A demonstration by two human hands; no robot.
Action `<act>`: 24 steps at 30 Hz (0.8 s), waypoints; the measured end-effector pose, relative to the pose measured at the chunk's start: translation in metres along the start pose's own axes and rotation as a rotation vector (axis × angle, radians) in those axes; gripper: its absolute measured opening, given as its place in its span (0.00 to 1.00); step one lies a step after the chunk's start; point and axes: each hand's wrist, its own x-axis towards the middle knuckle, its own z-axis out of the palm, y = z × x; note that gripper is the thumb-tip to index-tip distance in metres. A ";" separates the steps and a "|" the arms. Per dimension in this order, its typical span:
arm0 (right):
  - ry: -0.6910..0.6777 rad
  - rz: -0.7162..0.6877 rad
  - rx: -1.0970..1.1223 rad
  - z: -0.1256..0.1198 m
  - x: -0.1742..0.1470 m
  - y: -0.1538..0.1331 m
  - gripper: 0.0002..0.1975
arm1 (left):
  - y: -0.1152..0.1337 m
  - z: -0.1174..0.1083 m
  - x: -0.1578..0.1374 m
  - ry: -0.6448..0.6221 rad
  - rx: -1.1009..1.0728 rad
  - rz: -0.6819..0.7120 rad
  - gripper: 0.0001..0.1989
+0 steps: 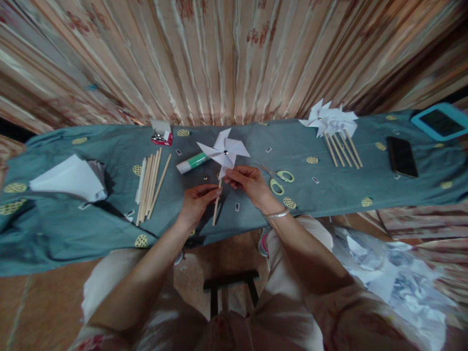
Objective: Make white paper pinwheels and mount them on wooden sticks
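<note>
A white paper pinwheel [225,152] with a shiny round pin at its centre is held up over the middle of the table. Its wooden stick [215,212] points down toward me, pinched between the thumb and fingers of my left hand [197,202]. My right hand [250,183] is closed at the pinwheel's lower blade, close to the top of the stick. Just behind the pinwheel lies a green and white glue stick [192,162]. Scissors [280,180] with pale green handles rest to the right of my right hand.
Loose wooden sticks [148,187], a small open box of pins [162,136] and stacked white paper [71,179] lie on the left. To the right are several pinwheels [332,122], a black phone [402,156] and a blue-framed tablet [440,122]. A plastic bag [398,278] of paper scraps sits below.
</note>
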 end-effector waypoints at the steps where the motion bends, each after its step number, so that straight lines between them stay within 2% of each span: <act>1: -0.002 0.002 -0.007 0.001 0.000 0.000 0.20 | 0.000 0.000 0.000 0.000 -0.006 -0.001 0.24; 7: -0.001 -0.028 -0.068 0.004 -0.001 -0.001 0.25 | 0.001 0.000 0.000 -0.003 -0.046 -0.009 0.22; 10: 0.038 -0.082 -0.159 -0.003 -0.002 -0.007 0.27 | 0.001 -0.002 0.000 -0.004 -0.052 -0.012 0.22; 14: 0.180 -0.151 -0.196 -0.024 0.001 -0.018 0.26 | -0.001 -0.003 0.001 0.005 -0.055 -0.020 0.22; 17: 0.347 -0.290 -0.185 -0.040 0.008 -0.023 0.23 | -0.002 -0.004 0.001 -0.004 -0.041 -0.016 0.23; 19: 0.400 -0.343 -0.178 -0.045 0.014 -0.022 0.20 | -0.002 -0.004 0.000 -0.015 -0.031 -0.015 0.22; 24: 0.350 -0.336 -0.149 -0.043 0.028 -0.015 0.18 | -0.001 -0.004 0.000 -0.042 -0.005 -0.010 0.22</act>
